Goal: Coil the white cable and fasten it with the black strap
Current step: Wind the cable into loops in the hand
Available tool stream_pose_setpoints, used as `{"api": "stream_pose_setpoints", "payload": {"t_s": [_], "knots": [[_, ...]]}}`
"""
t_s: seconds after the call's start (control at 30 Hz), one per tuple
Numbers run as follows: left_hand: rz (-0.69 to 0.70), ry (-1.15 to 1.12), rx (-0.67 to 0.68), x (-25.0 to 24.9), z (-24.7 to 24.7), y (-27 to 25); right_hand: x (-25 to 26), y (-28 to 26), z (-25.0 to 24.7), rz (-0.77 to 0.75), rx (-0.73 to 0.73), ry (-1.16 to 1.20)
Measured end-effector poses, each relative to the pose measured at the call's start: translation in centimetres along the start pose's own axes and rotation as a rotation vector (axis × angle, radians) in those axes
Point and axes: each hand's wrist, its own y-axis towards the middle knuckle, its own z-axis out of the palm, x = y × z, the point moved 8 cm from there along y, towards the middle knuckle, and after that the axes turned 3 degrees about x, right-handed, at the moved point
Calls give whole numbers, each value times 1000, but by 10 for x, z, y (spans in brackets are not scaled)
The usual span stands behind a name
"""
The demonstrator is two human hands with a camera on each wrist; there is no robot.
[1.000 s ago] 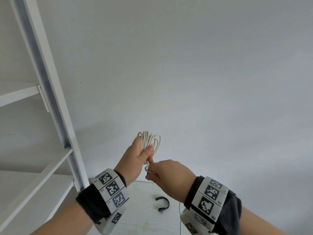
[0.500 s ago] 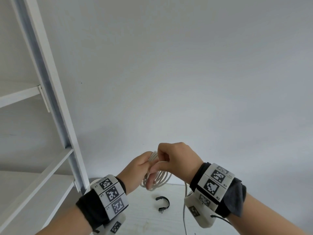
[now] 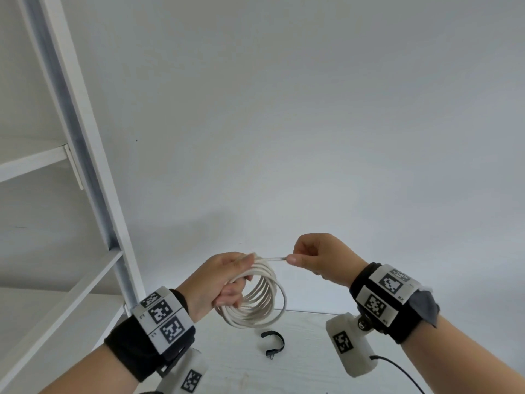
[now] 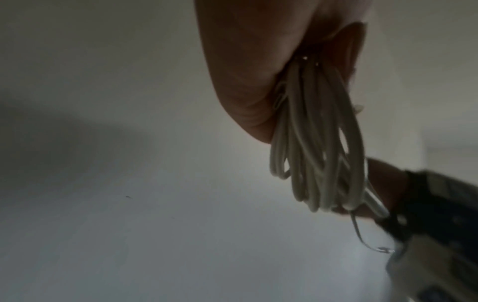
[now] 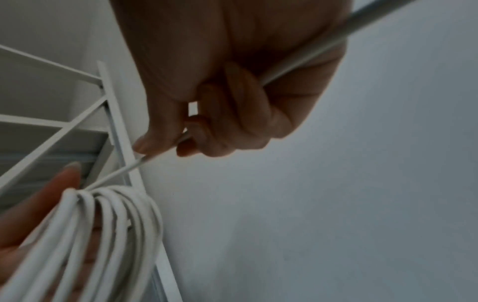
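My left hand (image 3: 224, 282) grips a coil of white cable (image 3: 260, 301) with several loops, held up above the table. A straight run of the cable leads right from the coil's top to my right hand (image 3: 308, 258), which pinches it between thumb and forefinger. In the right wrist view the cable (image 5: 297, 67) passes on through the right hand's (image 5: 165, 146) curled fingers. The left wrist view shows the loops (image 4: 318, 143) hanging from my left hand (image 4: 258, 81). The black strap (image 3: 273, 341) lies curled on the table below the coil, apart from both hands.
A white shelf unit (image 3: 85, 172) with slanted uprights stands at the left. The pale table (image 3: 241, 373) lies below my hands, with a white wall behind. A thin dark wire (image 3: 397, 368) runs from the right wrist camera.
The coil has come down from its raised position. My right hand has moved away to the right of the coil, drawing a short length of cable taut between the hands.
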Motion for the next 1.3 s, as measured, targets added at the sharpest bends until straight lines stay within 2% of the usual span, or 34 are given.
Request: {"api": "stream_pose_setpoints", "payload": {"t_s": [0.1,0.27,0.47,0.7,0.97,1.13,1.3], "knots": [[13,-202,-39,-3,-7,4,-11,-4,6,41,21,43],[36,-633,-196,-4,-30,10,-33,-10,16,82,-44,22],[133,-832,-257,-1,-44,20,-39,-18,40,78,-37,-124],[250,-665,-370,3,-60,22,-19,-26,73,16,64,-410],[243,-365,-490,-3,-50,19,21,-40,105,-116,192,-631],[208,-166,-489,-2,-42,19,38,-40,108,-158,184,-704],[153,9,-464,0,-29,19,59,-41,103,-276,122,-710]]}}
